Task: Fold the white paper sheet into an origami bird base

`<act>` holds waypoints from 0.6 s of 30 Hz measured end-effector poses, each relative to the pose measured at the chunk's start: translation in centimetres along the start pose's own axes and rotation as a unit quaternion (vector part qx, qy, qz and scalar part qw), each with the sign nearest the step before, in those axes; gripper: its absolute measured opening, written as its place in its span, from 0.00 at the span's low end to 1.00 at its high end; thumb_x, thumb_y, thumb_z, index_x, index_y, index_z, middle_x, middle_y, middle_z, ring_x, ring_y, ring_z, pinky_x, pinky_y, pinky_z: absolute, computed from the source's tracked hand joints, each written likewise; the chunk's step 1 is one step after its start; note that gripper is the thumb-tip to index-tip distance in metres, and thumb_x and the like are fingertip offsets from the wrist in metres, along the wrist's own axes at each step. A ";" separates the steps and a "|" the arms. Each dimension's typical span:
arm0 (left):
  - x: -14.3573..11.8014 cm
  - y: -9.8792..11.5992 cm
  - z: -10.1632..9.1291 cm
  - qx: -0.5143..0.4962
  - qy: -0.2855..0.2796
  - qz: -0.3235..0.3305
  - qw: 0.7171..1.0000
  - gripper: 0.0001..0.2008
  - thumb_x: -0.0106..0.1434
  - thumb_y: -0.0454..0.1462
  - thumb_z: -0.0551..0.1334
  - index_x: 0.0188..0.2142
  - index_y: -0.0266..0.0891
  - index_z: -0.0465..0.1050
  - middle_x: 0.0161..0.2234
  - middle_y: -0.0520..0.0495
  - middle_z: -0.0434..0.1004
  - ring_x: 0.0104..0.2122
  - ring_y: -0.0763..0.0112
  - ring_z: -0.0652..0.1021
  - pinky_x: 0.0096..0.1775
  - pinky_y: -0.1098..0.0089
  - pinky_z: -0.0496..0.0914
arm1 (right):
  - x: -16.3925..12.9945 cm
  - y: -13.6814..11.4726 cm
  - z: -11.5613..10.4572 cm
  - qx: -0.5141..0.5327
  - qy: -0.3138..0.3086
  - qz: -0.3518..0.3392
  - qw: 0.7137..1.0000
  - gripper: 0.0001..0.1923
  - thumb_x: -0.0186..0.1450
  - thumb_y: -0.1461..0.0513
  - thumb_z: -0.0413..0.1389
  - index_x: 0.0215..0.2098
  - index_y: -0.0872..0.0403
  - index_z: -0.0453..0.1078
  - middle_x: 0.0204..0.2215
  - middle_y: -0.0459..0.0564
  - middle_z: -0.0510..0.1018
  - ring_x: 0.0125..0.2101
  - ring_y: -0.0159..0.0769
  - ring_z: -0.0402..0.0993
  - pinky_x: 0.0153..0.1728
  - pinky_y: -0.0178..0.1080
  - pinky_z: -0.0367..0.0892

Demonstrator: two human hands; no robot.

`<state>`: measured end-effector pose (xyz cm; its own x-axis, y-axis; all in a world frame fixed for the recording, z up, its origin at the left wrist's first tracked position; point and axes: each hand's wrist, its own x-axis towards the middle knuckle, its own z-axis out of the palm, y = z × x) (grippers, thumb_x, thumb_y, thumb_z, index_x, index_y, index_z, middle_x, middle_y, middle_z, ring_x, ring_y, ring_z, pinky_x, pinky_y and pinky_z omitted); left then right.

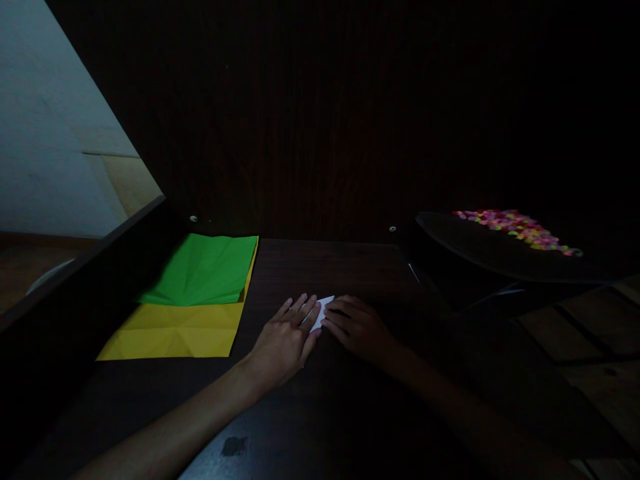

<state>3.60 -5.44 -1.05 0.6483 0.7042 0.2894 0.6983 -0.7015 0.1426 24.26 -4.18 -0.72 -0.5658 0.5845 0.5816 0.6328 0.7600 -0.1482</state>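
Observation:
A small piece of folded white paper (pixel 317 319) lies on the dark wooden tabletop between my hands. My left hand (pixel 286 337) rests flat over its left part, fingers spread and pressing it down, so much of the paper is covered. From the other side, my right hand (pixel 357 327) touches the paper's right edge with its fingertips. Its fingers are stretched out and slightly bent, lying low against the table. The right hand is in shadow, and part of the paper's edge is hidden under the fingers.
To the left, a creased green sheet (pixel 203 270) overlaps a creased yellow sheet (pixel 170 330). Dark wooden panels (pixel 300 133) rise at the back and left. A string of colourful small pieces (pixel 520 228) lies on a raised dark surface (pixel 480 250) at right.

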 end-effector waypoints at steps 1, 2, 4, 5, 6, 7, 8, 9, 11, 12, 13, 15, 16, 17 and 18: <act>0.0 0.0 0.0 0.007 0.003 -0.007 1.000 0.22 0.71 0.39 0.50 0.63 0.35 0.59 0.63 0.38 0.62 0.63 0.54 0.63 0.60 0.52 0.63 | 0.0 -0.1 0.2 0.003 0.005 0.001 1.000 0.08 0.68 0.63 0.54 0.39 0.55 0.76 0.36 0.53 0.81 0.38 0.39 0.75 0.42 0.42 0.73; 0.0 0.1 0.1 0.014 0.005 -0.013 1.000 0.22 0.72 0.39 0.50 0.63 0.34 0.59 0.63 0.38 0.62 0.63 0.54 0.63 0.60 0.51 0.63 | -0.1 -0.1 0.3 0.004 0.010 0.004 1.000 0.08 0.68 0.63 0.55 0.40 0.55 0.76 0.37 0.53 0.81 0.39 0.40 0.76 0.43 0.43 0.73; 0.0 0.0 0.0 0.021 0.007 -0.021 1.000 0.23 0.72 0.39 0.50 0.63 0.33 0.59 0.63 0.37 0.61 0.63 0.54 0.63 0.60 0.51 0.63 | -0.2 -0.2 0.6 0.003 0.016 0.014 1.000 0.09 0.68 0.63 0.55 0.41 0.55 0.76 0.40 0.54 0.81 0.41 0.41 0.77 0.45 0.43 0.73; 0.0 0.0 0.0 0.021 0.006 -0.023 1.000 0.23 0.72 0.39 0.50 0.63 0.33 0.59 0.63 0.37 0.60 0.63 0.54 0.62 0.60 0.51 0.62 | -0.2 -0.1 0.7 0.002 0.016 0.020 1.000 0.09 0.68 0.63 0.54 0.42 0.55 0.76 0.41 0.54 0.81 0.43 0.41 0.77 0.46 0.43 0.73; 0.0 -0.1 -0.1 0.018 0.003 -0.022 1.000 0.23 0.72 0.39 0.50 0.63 0.33 0.58 0.64 0.37 0.60 0.63 0.54 0.62 0.61 0.51 0.62 | -0.2 -0.1 0.8 0.001 0.014 0.029 0.999 0.09 0.68 0.63 0.54 0.42 0.55 0.76 0.42 0.54 0.81 0.44 0.41 0.77 0.47 0.44 0.73; 0.0 -0.1 -0.2 0.013 -0.001 -0.020 1.000 0.23 0.72 0.38 0.49 0.64 0.33 0.57 0.64 0.37 0.59 0.64 0.55 0.61 0.61 0.52 0.62 | -0.3 0.0 0.8 -0.001 0.009 0.040 0.999 0.09 0.68 0.63 0.54 0.43 0.55 0.76 0.43 0.54 0.81 0.46 0.42 0.77 0.48 0.44 0.72; 0.0 -0.2 -0.3 0.005 -0.006 -0.017 1.000 0.23 0.72 0.38 0.48 0.64 0.33 0.56 0.64 0.37 0.59 0.64 0.56 0.60 0.61 0.52 0.61 | -0.3 0.0 0.8 -0.005 0.001 0.050 0.999 0.10 0.68 0.63 0.55 0.43 0.55 0.76 0.43 0.54 0.81 0.47 0.42 0.76 0.49 0.45 0.72; 0.0 -0.3 -0.4 -0.004 -0.009 -0.013 1.000 0.23 0.73 0.38 0.48 0.65 0.34 0.55 0.64 0.38 0.58 0.64 0.57 0.59 0.61 0.53 0.61 | -0.3 0.1 0.7 -0.009 -0.009 0.060 0.998 0.10 0.68 0.63 0.55 0.44 0.55 0.76 0.44 0.54 0.81 0.48 0.43 0.76 0.49 0.46 0.72; 0.0 -0.5 -0.5 -0.021 -0.014 -0.004 1.000 0.23 0.73 0.38 0.47 0.65 0.35 0.54 0.65 0.39 0.58 0.65 0.58 0.59 0.62 0.53 0.60 | -0.2 0.3 0.6 -0.022 -0.030 0.079 0.996 0.11 0.68 0.63 0.55 0.46 0.55 0.76 0.45 0.54 0.81 0.50 0.45 0.74 0.49 0.48 0.71; 0.0 -0.6 -0.6 -0.028 -0.015 0.000 0.999 0.23 0.73 0.38 0.47 0.65 0.36 0.54 0.65 0.39 0.58 0.65 0.59 0.58 0.62 0.53 0.60 | -0.2 0.3 0.5 -0.027 -0.040 0.086 0.995 0.11 0.68 0.63 0.55 0.46 0.55 0.75 0.46 0.54 0.81 0.51 0.46 0.74 0.49 0.49 0.70; 0.0 -0.6 -0.6 -0.035 -0.014 0.002 0.999 0.23 0.73 0.39 0.47 0.65 0.36 0.55 0.65 0.39 0.58 0.65 0.59 0.58 0.62 0.53 0.60 | -0.1 0.4 0.4 -0.031 -0.049 0.091 0.994 0.11 0.68 0.62 0.55 0.47 0.55 0.75 0.47 0.54 0.80 0.52 0.47 0.73 0.49 0.49 0.70; 0.0 -0.7 -0.6 -0.042 -0.013 0.004 0.999 0.23 0.73 0.39 0.48 0.65 0.36 0.55 0.65 0.39 0.58 0.65 0.58 0.58 0.62 0.52 0.59 | 0.0 0.4 0.3 -0.033 -0.062 0.099 0.993 0.12 0.68 0.62 0.54 0.47 0.55 0.75 0.47 0.53 0.80 0.52 0.47 0.72 0.49 0.49 0.69; -0.1 -0.7 -0.6 -0.043 -0.015 0.003 0.999 0.23 0.72 0.40 0.48 0.65 0.36 0.55 0.65 0.39 0.58 0.65 0.57 0.58 0.63 0.52 0.59 | 0.1 0.4 0.2 -0.034 -0.066 0.102 0.992 0.12 0.68 0.62 0.54 0.47 0.55 0.75 0.48 0.53 0.80 0.52 0.47 0.72 0.49 0.49 0.69; -0.1 -0.8 -0.7 -0.044 -0.018 0.003 0.999 0.24 0.72 0.40 0.49 0.65 0.36 0.55 0.65 0.39 0.57 0.65 0.57 0.57 0.63 0.52 0.58 | 0.1 0.4 0.1 -0.035 -0.071 0.107 0.991 0.12 0.69 0.62 0.53 0.48 0.55 0.75 0.48 0.53 0.80 0.51 0.46 0.72 0.49 0.49 0.69; -0.1 -0.8 -0.8 -0.044 -0.024 0.005 0.999 0.24 0.72 0.41 0.49 0.65 0.36 0.54 0.66 0.38 0.56 0.66 0.57 0.56 0.63 0.52 0.58 | 0.2 0.4 0.0 -0.036 -0.074 0.112 0.990 0.12 0.69 0.61 0.53 0.48 0.55 0.75 0.48 0.52 0.80 0.51 0.46 0.72 0.49 0.48 0.69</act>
<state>2.70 -5.03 -0.48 0.6704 0.7000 0.2460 0.6637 -0.7140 0.2230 24.37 -3.76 -0.67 -0.4739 0.7757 0.4168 0.7846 0.5868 -0.2001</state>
